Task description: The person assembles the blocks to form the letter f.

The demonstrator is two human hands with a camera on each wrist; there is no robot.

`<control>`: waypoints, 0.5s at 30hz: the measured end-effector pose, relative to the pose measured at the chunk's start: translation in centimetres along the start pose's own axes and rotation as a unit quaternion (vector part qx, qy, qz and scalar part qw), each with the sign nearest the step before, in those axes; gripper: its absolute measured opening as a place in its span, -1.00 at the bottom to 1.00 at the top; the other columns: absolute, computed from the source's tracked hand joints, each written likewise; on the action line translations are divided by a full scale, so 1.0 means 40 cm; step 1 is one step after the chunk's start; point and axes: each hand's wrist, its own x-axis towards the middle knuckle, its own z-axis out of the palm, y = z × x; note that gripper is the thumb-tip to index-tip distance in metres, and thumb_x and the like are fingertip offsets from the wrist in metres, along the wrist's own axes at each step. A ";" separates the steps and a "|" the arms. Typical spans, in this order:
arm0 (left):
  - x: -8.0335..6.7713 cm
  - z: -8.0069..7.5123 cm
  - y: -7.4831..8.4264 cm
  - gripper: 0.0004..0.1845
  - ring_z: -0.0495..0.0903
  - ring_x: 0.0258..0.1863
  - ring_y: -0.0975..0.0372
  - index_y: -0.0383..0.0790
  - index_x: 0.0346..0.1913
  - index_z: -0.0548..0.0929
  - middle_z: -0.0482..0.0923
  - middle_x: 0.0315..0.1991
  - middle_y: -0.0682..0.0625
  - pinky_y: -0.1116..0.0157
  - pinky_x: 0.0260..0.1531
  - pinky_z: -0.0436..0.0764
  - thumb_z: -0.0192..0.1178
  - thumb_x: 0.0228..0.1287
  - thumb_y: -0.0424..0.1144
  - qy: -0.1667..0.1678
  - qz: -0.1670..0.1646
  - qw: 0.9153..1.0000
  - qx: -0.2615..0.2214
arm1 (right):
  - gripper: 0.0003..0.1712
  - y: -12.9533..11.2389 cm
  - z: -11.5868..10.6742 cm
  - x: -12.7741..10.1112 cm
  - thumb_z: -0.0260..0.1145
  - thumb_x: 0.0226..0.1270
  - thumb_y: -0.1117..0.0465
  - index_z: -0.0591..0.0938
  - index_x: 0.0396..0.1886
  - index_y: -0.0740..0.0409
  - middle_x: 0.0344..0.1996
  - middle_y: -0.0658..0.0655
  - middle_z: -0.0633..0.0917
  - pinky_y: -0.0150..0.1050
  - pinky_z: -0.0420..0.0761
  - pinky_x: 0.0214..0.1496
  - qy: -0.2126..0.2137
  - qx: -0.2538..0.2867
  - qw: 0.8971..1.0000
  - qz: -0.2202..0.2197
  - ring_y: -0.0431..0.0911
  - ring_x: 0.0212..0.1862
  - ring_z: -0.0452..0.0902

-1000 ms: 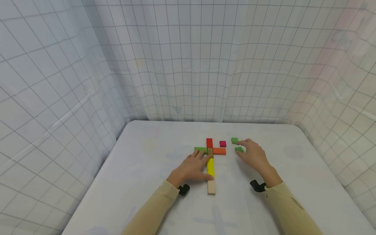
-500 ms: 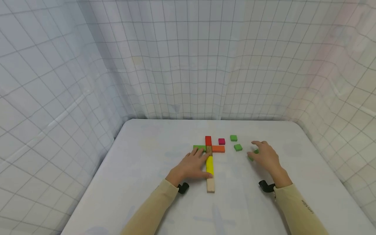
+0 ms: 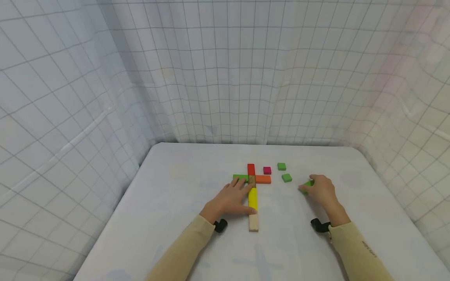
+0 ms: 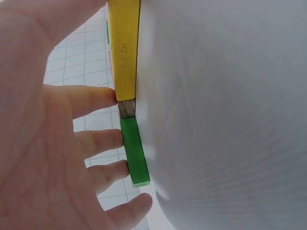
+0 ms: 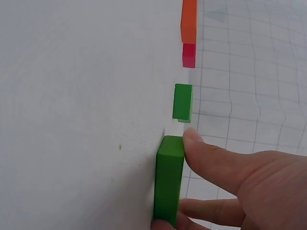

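Note:
My left hand (image 3: 230, 199) lies spread over a cross of wooden blocks. Its thumb reaches the lower end of the yellow block (image 3: 252, 199); in the left wrist view, fingertips touch near the brown block (image 4: 126, 109) and along the green left-arm block (image 4: 135, 153). Red (image 3: 251, 169), orange (image 3: 263, 179) and pale wood (image 3: 253, 223) blocks form the other ends. To the right, my right hand (image 3: 323, 191) pinches a longer green block (image 5: 169, 182) by its ends, thumb at one and a fingertip at the other. It appears to rest on the table.
A small magenta block (image 3: 267, 170) lies above the orange one. Two small green blocks, a farther one (image 3: 281, 166) and a nearer one (image 3: 286, 178), sit between the cross and my right hand. A gridded white curtain (image 3: 218, 78) surrounds the white table (image 3: 183, 168).
My right hand has moved right and slightly nearer, away from the two small green blocks, and its fingers have closed on the longer green block. The left hand has stayed on the cross.

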 end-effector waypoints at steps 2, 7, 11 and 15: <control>-0.001 0.001 0.000 0.04 -0.15 0.36 -0.02 0.09 0.41 0.05 -0.10 0.40 -0.07 -0.08 0.17 0.13 -0.08 -0.14 0.55 -0.001 0.000 1.000 0.000 | -0.20 0.001 0.004 0.000 0.38 0.04 -0.07 0.44 0.08 0.49 0.03 0.49 0.44 0.14 0.40 -0.06 0.002 0.006 1.000 0.004 0.32 0.04 0.33; -0.002 -0.003 0.002 0.02 -0.14 0.36 -0.03 0.08 0.41 0.06 -0.09 0.40 -0.08 -0.08 0.18 0.13 -0.06 -0.12 0.53 0.000 -0.002 1.000 -0.002 | -0.25 -0.001 0.006 0.002 0.40 0.01 -0.04 0.49 0.03 0.48 0.00 0.48 0.47 0.12 0.41 -0.08 0.016 0.020 1.000 0.001 0.30 0.02 0.35; 0.000 -0.003 0.003 0.01 -0.15 0.36 -0.04 0.08 0.41 0.07 -0.09 0.40 -0.09 -0.08 0.18 0.12 -0.05 -0.10 0.52 -0.003 -0.002 1.000 -0.002 | -0.28 -0.002 0.006 0.002 0.44 -0.02 -0.01 0.51 0.01 0.47 -0.06 0.48 0.47 0.08 0.43 -0.16 0.025 0.028 0.999 -0.002 0.27 -0.05 0.38; 0.006 0.004 0.001 0.02 -0.16 0.36 -0.03 0.10 0.41 0.05 -0.10 0.41 -0.08 -0.07 0.19 0.11 -0.08 -0.12 0.54 -0.004 -0.003 1.000 0.000 | -0.30 -0.001 0.007 0.002 0.46 -0.05 0.02 0.53 -0.01 0.44 -0.15 0.44 0.46 0.03 0.43 -0.24 0.035 0.034 0.999 -0.010 0.22 -0.14 0.39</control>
